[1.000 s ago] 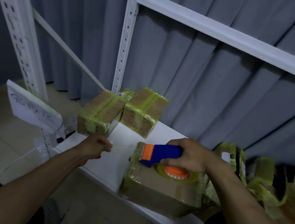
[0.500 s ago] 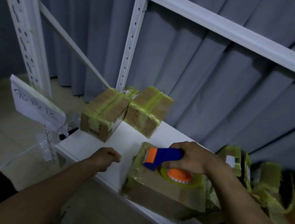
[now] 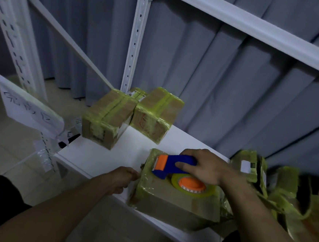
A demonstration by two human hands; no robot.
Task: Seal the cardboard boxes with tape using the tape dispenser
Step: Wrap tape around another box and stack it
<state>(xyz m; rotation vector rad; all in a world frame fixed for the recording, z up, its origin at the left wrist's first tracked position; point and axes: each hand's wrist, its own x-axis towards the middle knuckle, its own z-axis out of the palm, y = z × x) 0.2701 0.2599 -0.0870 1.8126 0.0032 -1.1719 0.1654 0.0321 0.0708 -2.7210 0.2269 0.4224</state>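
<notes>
A cardboard box (image 3: 173, 202) wrapped in yellowish tape lies on the white shelf (image 3: 99, 153) in front of me. My right hand (image 3: 206, 169) grips the blue and orange tape dispenser (image 3: 171, 165), which rests on the box's top with its tape roll (image 3: 193, 185) lying flat. My left hand (image 3: 123, 178) is at the box's left side with curled fingers touching its edge; I cannot tell whether they pinch anything. Two taped boxes, one (image 3: 107, 120) at the shelf's far left and one (image 3: 156, 115) beside it, stand at the back.
A pile of crumpled, taped boxes (image 3: 277, 194) fills the right of the shelf. White perforated rack posts (image 3: 135, 34) rise behind and at the left. A paper sign (image 3: 28, 110) hangs on the left post. Grey curtain behind, tiled floor below.
My left hand has moved right from near the far-left box to the near box's left edge. The right hand and dispenser have stayed on the box top.
</notes>
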